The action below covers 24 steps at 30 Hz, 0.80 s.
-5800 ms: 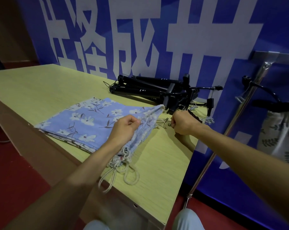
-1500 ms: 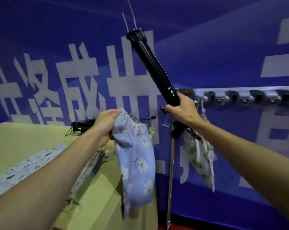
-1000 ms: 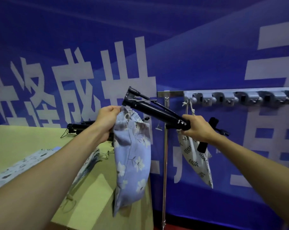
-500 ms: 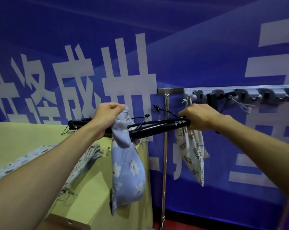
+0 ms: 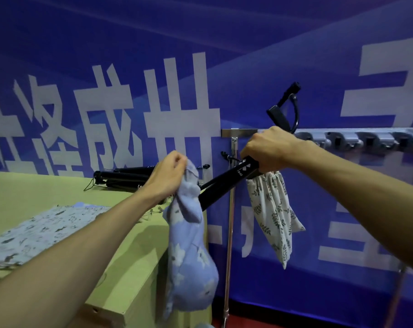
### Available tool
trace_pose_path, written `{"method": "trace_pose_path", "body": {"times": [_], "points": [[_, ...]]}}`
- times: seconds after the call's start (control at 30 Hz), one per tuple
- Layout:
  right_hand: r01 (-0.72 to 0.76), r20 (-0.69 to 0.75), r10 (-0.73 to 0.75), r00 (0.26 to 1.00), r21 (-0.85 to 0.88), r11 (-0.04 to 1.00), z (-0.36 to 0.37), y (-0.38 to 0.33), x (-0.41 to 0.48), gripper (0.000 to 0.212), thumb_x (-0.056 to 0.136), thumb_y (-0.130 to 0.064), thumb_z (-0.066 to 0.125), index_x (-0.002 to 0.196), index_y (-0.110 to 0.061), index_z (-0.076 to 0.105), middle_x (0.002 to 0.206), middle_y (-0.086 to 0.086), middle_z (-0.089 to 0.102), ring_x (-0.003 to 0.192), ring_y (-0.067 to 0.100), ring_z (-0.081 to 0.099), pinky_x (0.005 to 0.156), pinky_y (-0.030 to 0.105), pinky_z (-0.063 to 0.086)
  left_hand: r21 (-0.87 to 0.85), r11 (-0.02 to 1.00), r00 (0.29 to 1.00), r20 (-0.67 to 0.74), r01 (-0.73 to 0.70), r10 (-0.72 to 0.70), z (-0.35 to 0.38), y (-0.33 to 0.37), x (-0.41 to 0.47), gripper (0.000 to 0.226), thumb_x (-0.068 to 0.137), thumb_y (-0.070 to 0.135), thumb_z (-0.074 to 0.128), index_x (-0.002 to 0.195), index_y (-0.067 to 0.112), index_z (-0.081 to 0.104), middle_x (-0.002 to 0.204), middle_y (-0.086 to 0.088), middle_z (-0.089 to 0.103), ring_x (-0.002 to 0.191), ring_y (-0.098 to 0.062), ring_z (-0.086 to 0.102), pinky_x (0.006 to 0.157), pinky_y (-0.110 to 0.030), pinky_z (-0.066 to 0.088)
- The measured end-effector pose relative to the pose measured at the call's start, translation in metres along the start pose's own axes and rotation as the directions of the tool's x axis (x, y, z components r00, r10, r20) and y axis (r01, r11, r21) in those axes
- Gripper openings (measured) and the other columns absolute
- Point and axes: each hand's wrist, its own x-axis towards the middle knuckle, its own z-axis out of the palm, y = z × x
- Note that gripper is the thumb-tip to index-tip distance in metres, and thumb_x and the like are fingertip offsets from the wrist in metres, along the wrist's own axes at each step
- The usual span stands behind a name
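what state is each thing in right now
blue floral bag: hanging, mouth bunched in left hand
black tripod: folded, tilted, gripped by right hand, lower end hidden at blue floral bag
leaf-print bag: top gathered, hanging below hook rack
spare tripods: folded, lying on table
patterned bags: flat, stacked on table

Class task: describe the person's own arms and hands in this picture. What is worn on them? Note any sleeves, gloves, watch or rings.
Both hands are bare: the left hand and the right hand wear no gloves, and no ring shows on the visible fingers. Neither wrist carries a watch or band. The left forearm and the right forearm are uncovered to the picture's edge; no sleeve is in view.
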Motion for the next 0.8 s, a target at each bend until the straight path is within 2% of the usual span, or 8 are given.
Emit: {"method": "trace_pose_path", "body": {"times": [0.1, 0.2, 0.27, 0.4, 0.5, 0.6, 0.7, 0.8], "points": [[-0.041, -0.039, 0.041, 0.998, -0.008, 0.999, 0.003, 0.014, -0.007, 0.011, 0.081, -0.027, 0.057, 0.092, -0.030, 0.059, 0.088, -0.004, 0.065, 0.078, 0.025, 0.065, 0.058, 0.028, 0.038, 0.082, 0.987, 0.990, -0.043, 0.138, -0.135, -0.005, -0.030, -0.005, 0.028, 0.105, 0.027, 0.028, 0.099, 0.009, 0.048, 0.093, -0.006, 0.054, 0.085, -0.022, 0.050, 0.071, -0.034, 0.038], [-0.059, -0.038, 0.060, 0.997, 0.008, 0.998, 0.005, 0.022, -0.011, 0.009, 0.080, -0.029, 0.056, 0.089, -0.030, 0.058, 0.087, -0.004, 0.065, 0.072, 0.024, 0.064, 0.055, 0.027, 0.038, 0.039, 0.981, 0.981, -0.039, 0.190, -0.189, 0.000, -0.037, -0.007, 0.031, 0.105, 0.030, 0.028, 0.088, 0.011, 0.046, 0.082, -0.003, 0.048, 0.078, -0.019, 0.044, 0.067, -0.034, 0.034], [-0.067, -0.028, 0.067, 0.997, 0.007, 0.998, 0.004, 0.023, -0.011, 0.011, 0.080, -0.029, 0.056, 0.090, -0.029, 0.059, 0.087, -0.002, 0.065, 0.072, 0.025, 0.063, 0.055, 0.027, 0.038, -0.001, 0.986, 0.986, -0.007, 0.167, -0.167, 0.007, -0.029, -0.006, 0.031, 0.105, 0.030, 0.029, 0.084, 0.013, 0.044, 0.077, 0.001, 0.044, 0.073, -0.015, 0.040, 0.062, -0.032, 0.032], [-0.103, -0.024, 0.103, 0.994, -0.015, 0.995, -0.001, 0.025, -0.015, 0.012, 0.082, -0.026, 0.055, 0.092, -0.029, 0.060, 0.087, 0.000, 0.064, 0.075, 0.028, 0.063, 0.059, 0.028, 0.037, 0.071, 0.995, 0.995, 0.060, 0.075, -0.080, 0.015, -0.021, -0.002, 0.030, 0.103, 0.034, 0.035, 0.091, 0.010, 0.046, 0.076, 0.002, 0.045, 0.071, -0.015, 0.041, 0.061, -0.030, 0.034], [-0.105, 0.002, 0.105, 0.994, -0.024, 0.994, -0.002, 0.025, -0.019, 0.010, 0.082, -0.025, 0.053, 0.089, -0.028, 0.060, 0.084, 0.002, 0.063, 0.071, 0.028, 0.060, 0.059, 0.028, 0.037, 0.094, 0.995, 0.990, 0.135, 0.039, -0.051, 0.018, -0.024, -0.003, 0.027, 0.097, 0.035, 0.053, 0.090, 0.011, 0.043, 0.074, 0.002, 0.046, 0.065, -0.011, 0.040, 0.059, -0.028, 0.035], [-0.097, 0.046, 0.098, 0.994, -0.026, 0.995, 0.003, 0.023, -0.020, 0.008, 0.084, -0.024, 0.053, 0.086, -0.027, 0.059, 0.077, 0.000, 0.057, 0.064, 0.025, 0.052, 0.057, 0.027, 0.035, 0.207, 0.978, 0.957, 0.289, -0.035, -0.027, 0.020, -0.026, -0.007, 0.030, 0.089, 0.030, 0.066, 0.091, 0.011, 0.043, 0.075, 0.002, 0.050, 0.064, -0.008, 0.041, 0.054, -0.023, 0.033], [-0.091, 0.071, 0.090, 0.993, 0.005, 0.996, 0.013, 0.019, -0.020, 0.010, 0.082, -0.023, 0.055, 0.088, -0.029, 0.061, 0.076, -0.003, 0.053, 0.067, 0.024, 0.050, 0.059, 0.029, 0.037, 0.295, 0.952, 0.894, 0.445, -0.085, -0.058, 0.021, -0.031, -0.007, 0.026, 0.092, 0.029, 0.062, 0.102, 0.005, 0.058, 0.089, -0.002, 0.061, 0.079, -0.014, 0.057, 0.063, -0.026, 0.045], [-0.074, 0.062, 0.072, 0.996, 0.043, 0.996, 0.023, 0.017, -0.019, 0.012, 0.080, -0.022, 0.056, 0.088, -0.028, 0.061, 0.080, -0.001, 0.060, 0.077, 0.025, 0.055, 0.062, 0.029, 0.040, 0.514, 0.854, 0.872, 0.450, -0.080, -0.190, 0.024, -0.037, -0.005, 0.030, 0.097, 0.026, 0.055, 0.084, 0.002, 0.066, 0.074, -0.007, 0.057, 0.066, -0.018, 0.053, 0.062, -0.031, 0.042]]}}
